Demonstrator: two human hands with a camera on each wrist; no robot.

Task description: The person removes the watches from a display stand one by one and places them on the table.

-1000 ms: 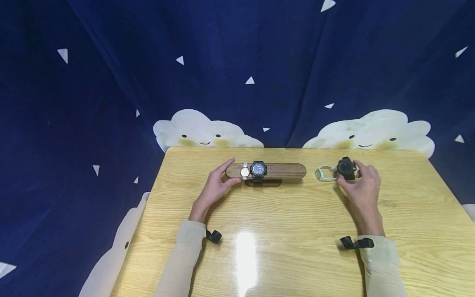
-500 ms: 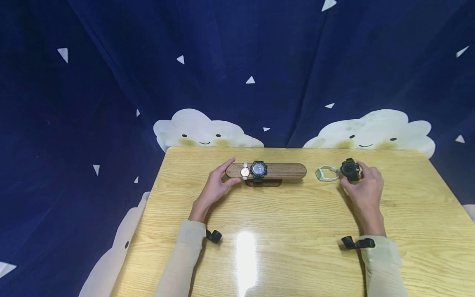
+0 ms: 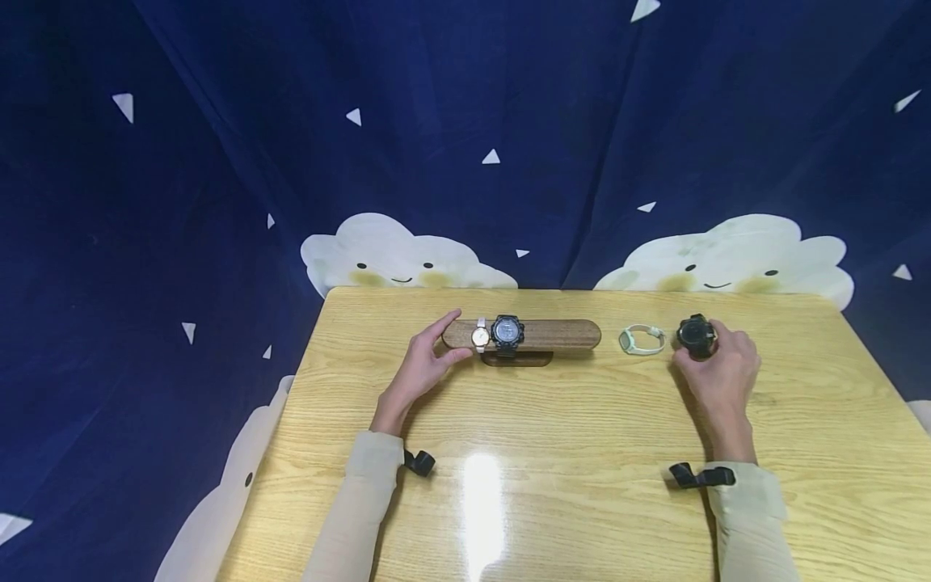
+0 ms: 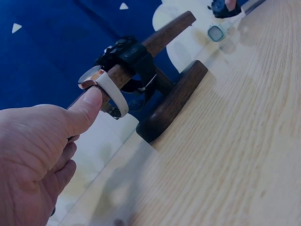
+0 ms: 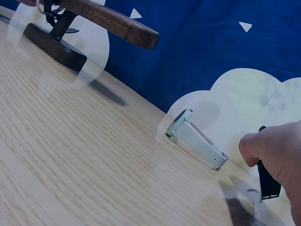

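Rightward, away from the pale green watch, the right hand has carried a black watch since the earlier frames, leaving a small gap between the two watches. Its thumb and fingers pinch the black watch, which the right wrist view shows mostly hidden behind the thumb; I cannot tell whether its strap touches the tabletop. Just to the left, the pale green watch lies on its side on the tabletop, its band looped.

Thumb and fingers of the left hand grip the left end of a wooden watch stand, where they were before. Beside that thumb, a white-strapped watch with a rose-gold case sits around the bar, and just right of it a second black watch is strapped on too.

Pale sleeves cover both forearms. Behind the tabletop hangs a dark blue cloth printed with white triangles and smiling clouds.
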